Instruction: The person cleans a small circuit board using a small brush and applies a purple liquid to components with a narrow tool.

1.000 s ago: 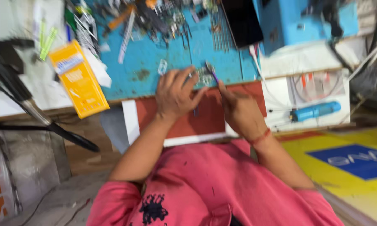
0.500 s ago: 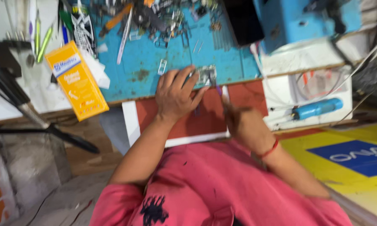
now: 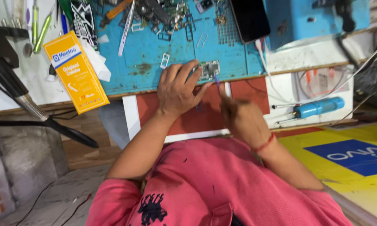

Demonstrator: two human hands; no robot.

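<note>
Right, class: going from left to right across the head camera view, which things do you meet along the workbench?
Yellow flat cardboard box → left hand on the small green circuit board → right hand with a thin purple tool → blue-handled screwdriver.

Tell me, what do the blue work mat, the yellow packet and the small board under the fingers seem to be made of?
Blue mat: probably soft rubber or silicone, matte, stained, with moulded ridges.
Yellow packet: printed card or paper, flat with crisp edges.
Small board under the left hand: looks like a circuit board, with glinting metal parts.
</note>
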